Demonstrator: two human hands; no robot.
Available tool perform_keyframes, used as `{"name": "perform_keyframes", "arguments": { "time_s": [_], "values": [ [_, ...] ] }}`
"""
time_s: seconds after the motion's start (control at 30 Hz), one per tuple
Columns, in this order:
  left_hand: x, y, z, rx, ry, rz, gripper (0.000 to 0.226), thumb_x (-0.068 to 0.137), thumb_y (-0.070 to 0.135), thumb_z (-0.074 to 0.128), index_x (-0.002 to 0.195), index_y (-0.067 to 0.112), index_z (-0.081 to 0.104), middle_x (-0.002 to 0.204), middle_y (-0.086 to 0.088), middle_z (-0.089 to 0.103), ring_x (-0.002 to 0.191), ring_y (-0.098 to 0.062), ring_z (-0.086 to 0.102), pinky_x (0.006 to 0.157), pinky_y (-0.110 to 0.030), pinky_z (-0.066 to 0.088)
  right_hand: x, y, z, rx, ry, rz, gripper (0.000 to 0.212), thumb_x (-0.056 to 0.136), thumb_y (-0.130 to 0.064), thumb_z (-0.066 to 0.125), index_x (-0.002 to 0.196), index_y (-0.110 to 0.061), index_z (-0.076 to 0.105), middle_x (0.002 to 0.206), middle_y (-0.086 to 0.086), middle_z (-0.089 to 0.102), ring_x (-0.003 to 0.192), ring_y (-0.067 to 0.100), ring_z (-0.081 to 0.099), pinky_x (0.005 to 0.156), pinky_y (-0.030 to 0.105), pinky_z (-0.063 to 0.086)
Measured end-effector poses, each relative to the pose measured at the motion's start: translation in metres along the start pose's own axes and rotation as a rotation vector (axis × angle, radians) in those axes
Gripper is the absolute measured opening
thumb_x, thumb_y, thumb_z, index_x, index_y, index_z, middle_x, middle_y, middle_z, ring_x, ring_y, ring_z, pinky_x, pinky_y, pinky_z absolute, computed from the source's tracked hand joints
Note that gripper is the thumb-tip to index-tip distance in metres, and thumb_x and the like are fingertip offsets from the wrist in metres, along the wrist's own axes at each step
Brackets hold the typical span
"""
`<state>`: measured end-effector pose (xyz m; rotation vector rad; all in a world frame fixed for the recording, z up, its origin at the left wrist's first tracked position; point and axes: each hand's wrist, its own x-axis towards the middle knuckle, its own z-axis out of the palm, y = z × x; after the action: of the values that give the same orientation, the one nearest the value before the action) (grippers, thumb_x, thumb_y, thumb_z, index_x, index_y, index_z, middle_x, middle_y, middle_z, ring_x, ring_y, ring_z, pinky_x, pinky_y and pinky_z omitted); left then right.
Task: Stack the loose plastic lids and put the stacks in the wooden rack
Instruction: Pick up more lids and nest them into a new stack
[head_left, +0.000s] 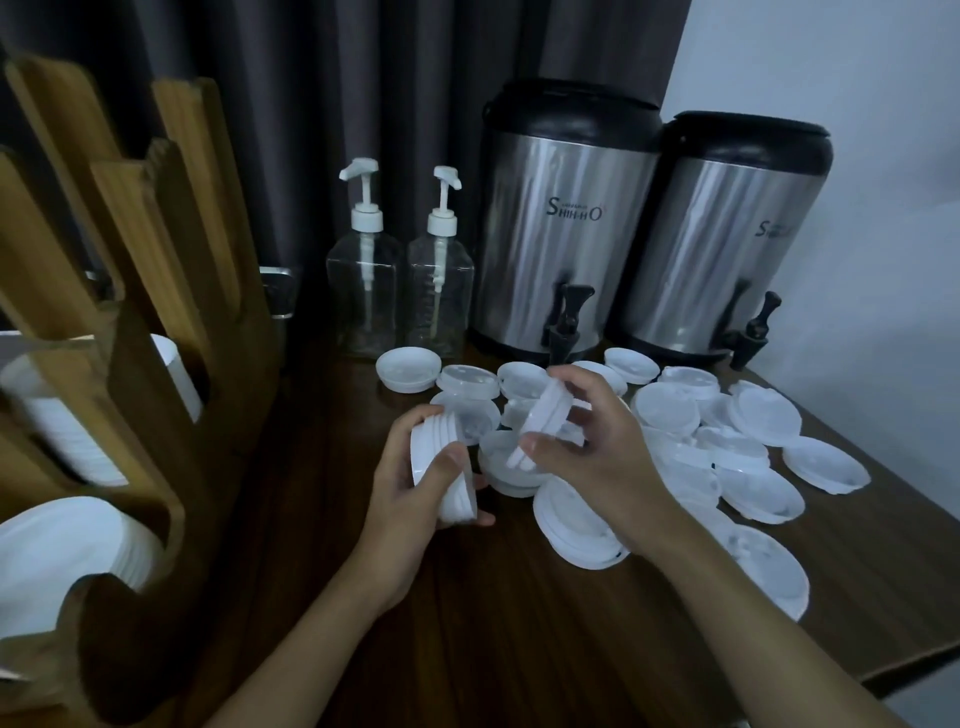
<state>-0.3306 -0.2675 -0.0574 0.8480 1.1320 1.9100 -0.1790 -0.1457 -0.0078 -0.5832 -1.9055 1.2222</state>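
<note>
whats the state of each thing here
left hand: grips a short stack of white plastic lids
right hand: pinches a single white lid on edge
loose white plastic lids: scattered on the dark wooden table
wooden rack: holds white stacks
clear pump bottles: upright
steel drink dispensers: black tops on

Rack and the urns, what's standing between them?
Head view: two clear pump bottles side by side, and a small metal object by the rack.

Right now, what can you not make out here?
Head view: the left hand covers its stack of white plastic lids; their number is unclear.
Head view: the brown wooden rack is blurred and cut by the left edge.
Head view: the right forearm hides some loose lids.
</note>
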Motion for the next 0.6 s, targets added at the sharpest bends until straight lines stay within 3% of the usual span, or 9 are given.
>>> {"name": "perform_keyframes", "arguments": {
  "time_s": [0.13,0.23,0.4,0.5,0.6],
  "values": [
    [0.001,0.004,-0.002,-0.043,0.003,0.016,0.048,0.078,0.045,0.075,0.123,0.04,0.06,0.124,0.0,0.066,0.103,-0.031,0.073,0.067,-0.049,0.062,-0.002,0.004,0.019,0.14,0.014,0.017,0.044,0.081,-0.004,0.081,0.111,-0.02,0.053,0.096,-0.022,0.066,0.096,0.001,0.069,0.074,0.015,0.054],
    [0.002,0.008,-0.005,-0.086,0.008,0.049,0.044,0.081,0.044,0.073,0.123,0.04,0.061,0.121,0.004,0.07,0.106,-0.031,0.073,0.068,-0.049,0.062,-0.007,0.007,0.03,0.202,0.001,0.048,0.05,0.075,-0.018,0.085,0.11,-0.014,0.05,0.097,-0.017,0.071,0.095,0.006,0.072,0.071,0.017,0.055],
    [0.003,0.012,-0.005,-0.163,0.051,0.066,0.05,0.082,0.042,0.071,0.129,0.037,0.058,0.126,-0.001,0.069,0.113,-0.032,0.071,0.071,-0.048,0.062,-0.011,0.01,0.04,0.105,-0.101,0.106,0.056,0.065,-0.049,0.08,0.11,-0.027,0.056,0.105,-0.023,0.068,0.105,0.004,0.068,0.075,0.021,0.057],
    [0.004,0.016,-0.009,-0.189,0.097,0.07,0.056,0.08,0.04,0.072,0.134,0.031,0.057,0.128,-0.006,0.068,0.115,-0.032,0.069,0.074,-0.045,0.062,-0.01,0.012,0.038,-0.104,-0.204,0.127,0.059,0.066,-0.065,0.075,0.118,-0.046,0.056,0.124,-0.028,0.058,0.121,0.0,0.055,0.095,0.028,0.053],
    [0.004,0.016,-0.009,-0.167,0.105,0.086,0.043,0.087,0.028,0.067,0.129,0.032,0.059,0.124,-0.002,0.07,0.114,-0.03,0.07,0.076,-0.042,0.062,-0.008,0.008,0.035,-0.17,-0.265,0.089,0.06,0.071,-0.066,0.073,0.125,-0.055,0.051,0.131,-0.028,0.054,0.127,-0.001,0.05,0.106,0.039,0.047]
  ]
}}
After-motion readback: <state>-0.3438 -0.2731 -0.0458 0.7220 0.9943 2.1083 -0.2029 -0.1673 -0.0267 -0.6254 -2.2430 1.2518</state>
